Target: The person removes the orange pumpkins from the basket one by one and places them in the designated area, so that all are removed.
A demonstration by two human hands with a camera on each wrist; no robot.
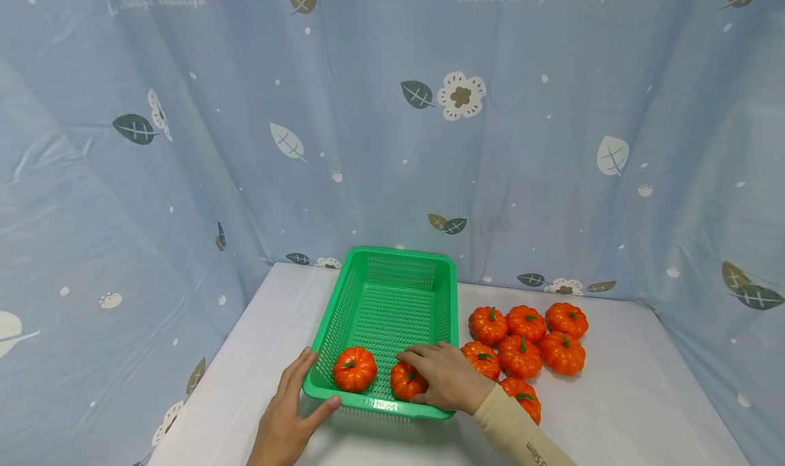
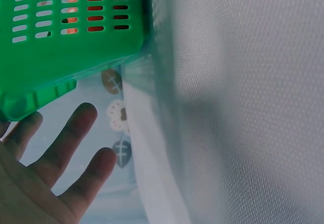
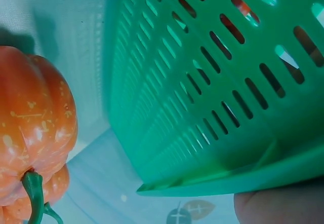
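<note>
A green perforated plastic basket (image 1: 392,323) stands on the white table with two small orange pumpkins in it. One pumpkin (image 1: 354,369) lies in the front left corner; my right hand (image 1: 450,376) reaches over the right rim and grips the other pumpkin (image 1: 406,382) near the front right. My left hand (image 1: 287,408) is at the basket's front left corner, fingertips against the left rim and thumb by the front edge. In the left wrist view its fingers (image 2: 66,138) are spread and fairly straight beside the basket wall (image 2: 76,36). The right wrist view hides the gripped pumpkin behind the basket side (image 3: 223,92).
Right of the basket, several more orange pumpkins (image 1: 521,357) with green stems lie grouped on the white table (image 1: 638,384). One large-looking pumpkin (image 3: 35,127) shows in the right wrist view. A blue curtain (image 1: 380,146) with leaves and flowers hangs behind and at both sides.
</note>
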